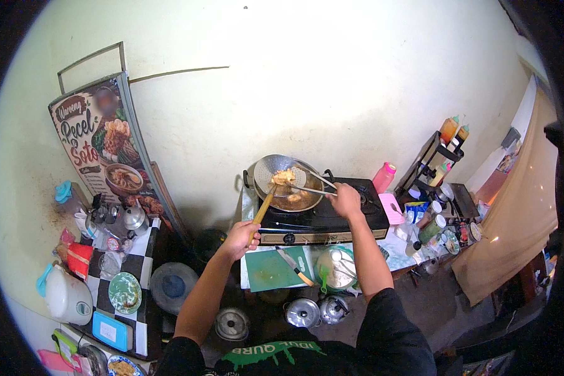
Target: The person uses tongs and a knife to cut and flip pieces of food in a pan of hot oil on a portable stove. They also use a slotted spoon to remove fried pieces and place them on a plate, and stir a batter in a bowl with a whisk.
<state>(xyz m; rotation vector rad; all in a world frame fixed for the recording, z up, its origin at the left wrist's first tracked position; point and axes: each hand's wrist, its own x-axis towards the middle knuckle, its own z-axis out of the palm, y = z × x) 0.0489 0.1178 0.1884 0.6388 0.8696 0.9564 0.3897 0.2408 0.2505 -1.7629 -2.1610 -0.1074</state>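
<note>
My left hand [238, 239] grips the wooden handle [264, 209] of a perforated metal skimmer [266, 168], which is held over a wok [320, 203]. Pieces of golden fried food [283, 176] rest on the skimmer. My right hand [346, 201] is closed around metal tongs [320, 178], whose two arms are spread and reach toward the food. Whether the tongs' tips touch it cannot be told. Below the skimmer, another fried piece [294, 198] lies in the brown oil. The wok stands on the left side of a black gas stove [340, 221].
In front of the stove are a green cutting board [263, 272] with a knife [289, 261] and a bowl of white flour-like powder [337, 277]. Lidded pots [303, 312] stand below. Jars [431, 228] crowd the right; a checkered table [141, 289] is left.
</note>
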